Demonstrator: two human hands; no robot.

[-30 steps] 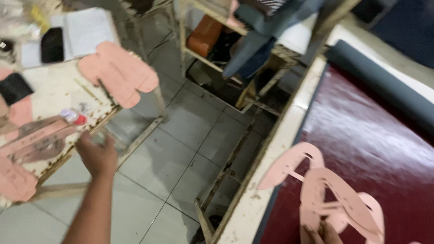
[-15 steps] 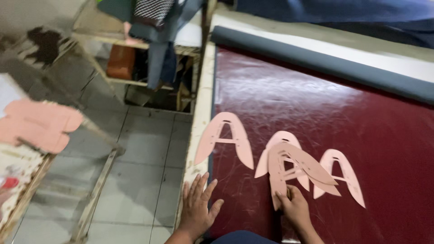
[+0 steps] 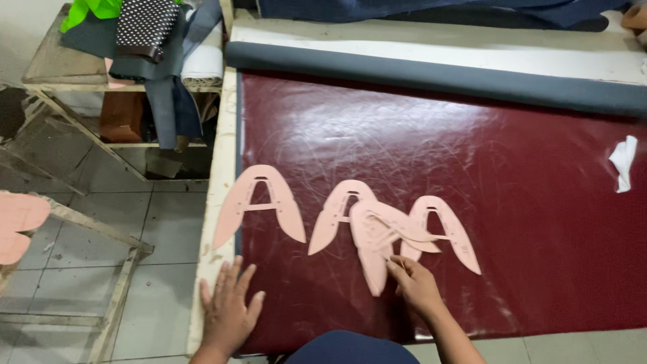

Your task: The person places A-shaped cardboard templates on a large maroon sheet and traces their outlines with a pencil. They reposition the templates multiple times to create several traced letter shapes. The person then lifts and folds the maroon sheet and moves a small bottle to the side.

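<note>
Left hand (image 3: 228, 311) shifted onto glossy maroon sheet (image 3: 472, 168) edge, fingers spread flat, right hand (image 3: 416, 286) pinching pink wishbone-shaped cutout (image 3: 377, 236).

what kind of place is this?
Probably a small shoe or leather-goods workshop. A dark red leather-like sheet covers the cutting table, pink A-shaped pattern pieces lie on it, and a grey roll of material sits at the back. The right hand touches one piece.

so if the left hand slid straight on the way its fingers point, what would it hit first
Probably the leftmost pink A-shaped pattern piece. The left hand lies flat at the table's near edge, fingers pointing up and slightly right across bare maroon sheet; that piece's lower tips lie first in line.
</note>
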